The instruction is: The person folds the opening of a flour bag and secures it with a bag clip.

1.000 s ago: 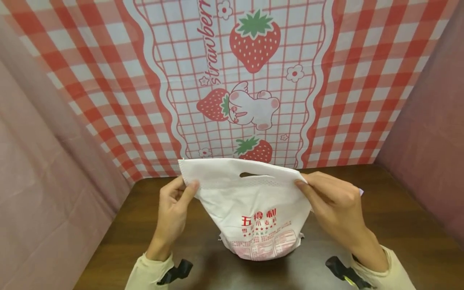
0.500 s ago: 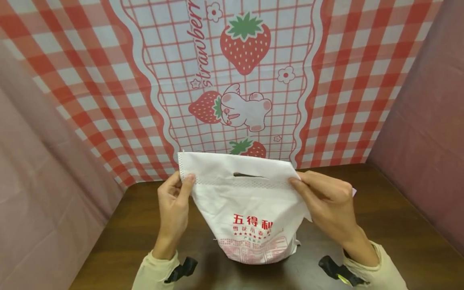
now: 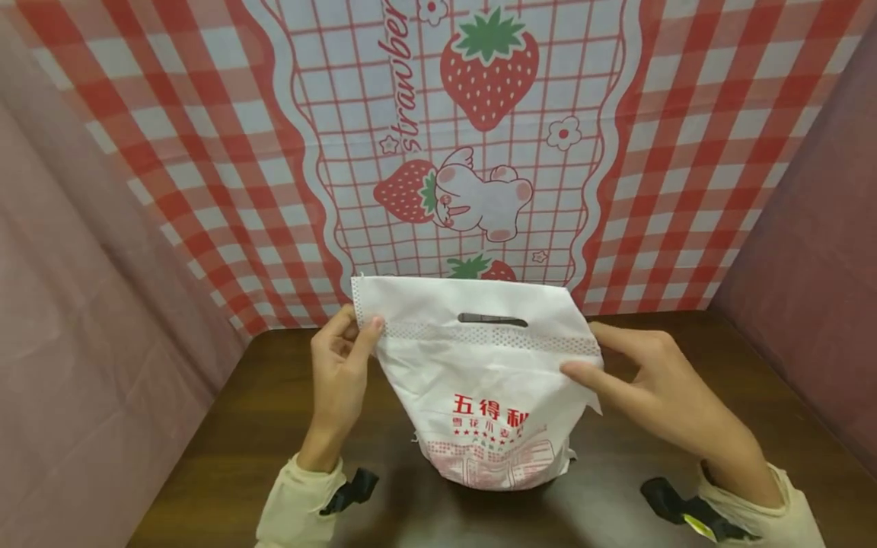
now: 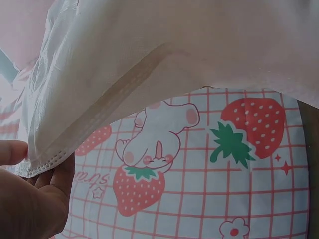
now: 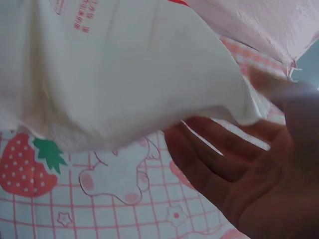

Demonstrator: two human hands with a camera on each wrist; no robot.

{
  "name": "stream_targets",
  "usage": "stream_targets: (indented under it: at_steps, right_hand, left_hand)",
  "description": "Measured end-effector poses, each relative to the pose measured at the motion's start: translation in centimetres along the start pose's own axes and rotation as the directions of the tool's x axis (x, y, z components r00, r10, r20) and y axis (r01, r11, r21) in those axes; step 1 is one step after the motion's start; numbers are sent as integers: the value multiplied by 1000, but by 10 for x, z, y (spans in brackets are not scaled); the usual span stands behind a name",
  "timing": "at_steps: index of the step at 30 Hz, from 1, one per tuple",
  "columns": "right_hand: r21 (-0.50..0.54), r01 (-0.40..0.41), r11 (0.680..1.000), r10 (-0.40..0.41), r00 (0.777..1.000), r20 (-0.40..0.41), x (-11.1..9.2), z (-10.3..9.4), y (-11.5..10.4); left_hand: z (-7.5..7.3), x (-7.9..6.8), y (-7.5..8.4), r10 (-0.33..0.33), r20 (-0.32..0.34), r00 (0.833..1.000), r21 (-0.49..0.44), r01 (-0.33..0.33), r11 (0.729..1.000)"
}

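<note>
Strawberry-print cloth (image 3: 452, 164) behind white bag (image 3: 479, 369)

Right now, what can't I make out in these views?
Inside of the bag: hidden by its front panel, head view.
Small print: too small and creased, head view.
Left hand: partly cut off by the left edge, left wrist view.
Right hand: thumb blurred, right wrist view.

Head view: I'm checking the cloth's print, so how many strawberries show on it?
3: the top strawberry, the left strawberry at the animal's head, and the low strawberry, partly behind the bag. The bag may hide more.
</note>
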State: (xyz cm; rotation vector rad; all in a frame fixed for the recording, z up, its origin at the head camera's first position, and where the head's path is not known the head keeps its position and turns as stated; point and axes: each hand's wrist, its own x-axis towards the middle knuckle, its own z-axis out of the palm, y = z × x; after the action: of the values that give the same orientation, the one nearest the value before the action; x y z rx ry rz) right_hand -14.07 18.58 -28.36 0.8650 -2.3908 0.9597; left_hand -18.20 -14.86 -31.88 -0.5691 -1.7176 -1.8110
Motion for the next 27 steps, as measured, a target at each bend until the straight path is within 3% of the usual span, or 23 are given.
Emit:
stream_targets:
  at_steps: [4,7,17,27]
  right_hand:
    - [22,4,1000,-6,997,83,-2,-4,3]
    - [32,15,999,-19,995,97,-2,-4,4]
    - [42,199,979,-198,980,-25,3,2,10]
    - [93,158,983,-144,980,-139,6,15,9]
  left_hand:
    - [0,1,0,-2,-3,1000,1,2,1000]
    - [-1,2,1,-7,-5,1000,-10,6,1000]
    - [-3,4,0,-2,-13,1000,-14,2,1000]
    - [-7,6,-2,-24,-39,999,2,24,1000]
